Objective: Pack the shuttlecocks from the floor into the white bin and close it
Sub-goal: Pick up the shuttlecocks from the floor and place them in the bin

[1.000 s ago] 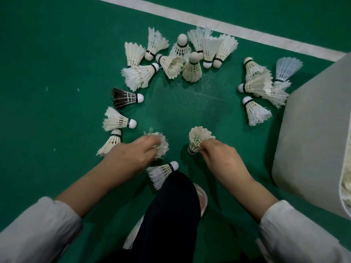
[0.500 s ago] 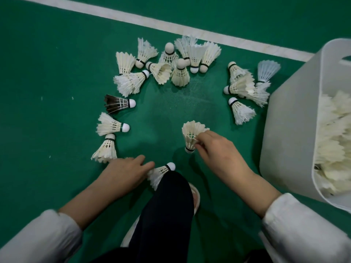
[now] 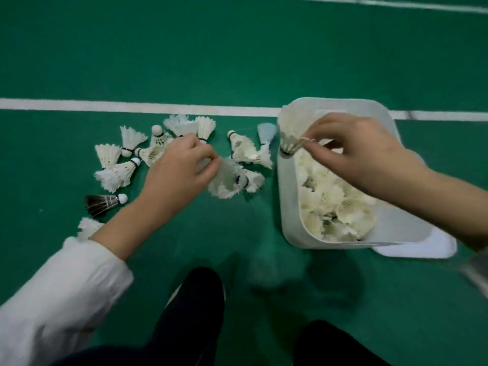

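Head view: white feather shuttlecocks (image 3: 116, 173) with white cork tips and black bands are lying scattered on the green court floor (image 3: 237, 62), just left of the white rounded-square plastic bin (image 3: 290, 212). I am counting roughly a dozen loose ones, though overlap and blur are making the exact count unsure. One dark-feathered shuttlecock (image 3: 103, 203) is lying on its side, long axis left-right, cork pointing right. One pale blue shuttlecock (image 3: 266, 130) is lying close to the bin wall.

The bin is standing open, holding a heap of shuttlecocks (image 3: 338, 196) too jumbled to count.

The right hand (image 3: 361, 154) is pinching one cream-white shuttlecock (image 3: 289, 141) by its skirt over the bin's left rim, cork pointing down, axis near upright.

The left hand (image 3: 179, 170) is pinching a blurred white shuttlecock (image 3: 224, 183) above the floor between pile and bin; its direction is unclear.

A white court line (image 3: 132, 106) is running behind the pile. A flat white panel (image 3: 427, 247) is showing at the bin's near right corner.
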The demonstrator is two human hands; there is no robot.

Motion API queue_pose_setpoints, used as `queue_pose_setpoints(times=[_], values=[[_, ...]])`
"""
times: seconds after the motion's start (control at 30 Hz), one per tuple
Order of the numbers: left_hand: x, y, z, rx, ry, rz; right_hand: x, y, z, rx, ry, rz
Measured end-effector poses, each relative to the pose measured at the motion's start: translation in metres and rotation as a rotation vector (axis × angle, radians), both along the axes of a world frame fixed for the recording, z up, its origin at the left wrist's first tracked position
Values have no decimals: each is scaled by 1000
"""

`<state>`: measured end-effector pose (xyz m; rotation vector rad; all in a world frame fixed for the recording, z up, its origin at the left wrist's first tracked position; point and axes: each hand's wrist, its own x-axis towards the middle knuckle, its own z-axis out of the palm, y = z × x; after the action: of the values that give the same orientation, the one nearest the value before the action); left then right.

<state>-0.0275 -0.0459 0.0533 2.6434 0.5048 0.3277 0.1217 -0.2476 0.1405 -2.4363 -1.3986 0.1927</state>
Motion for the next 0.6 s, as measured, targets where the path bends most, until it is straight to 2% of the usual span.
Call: queue_pose_setpoints(times=[0.17, 0.27, 0.4, 0.6], values=[[57, -52, 49, -60, -98, -128, 26, -93, 1, -60, 137, -324], [89, -81, 60, -63, -89, -220, 31, -134, -23, -130, 271, -397], [123, -112, 58, -80, -48, -265, 34, -147, -61, -271, 440, -282], [133, -127, 34, -122, -37, -251, 49, -116, -124, -549, 430, -38]])
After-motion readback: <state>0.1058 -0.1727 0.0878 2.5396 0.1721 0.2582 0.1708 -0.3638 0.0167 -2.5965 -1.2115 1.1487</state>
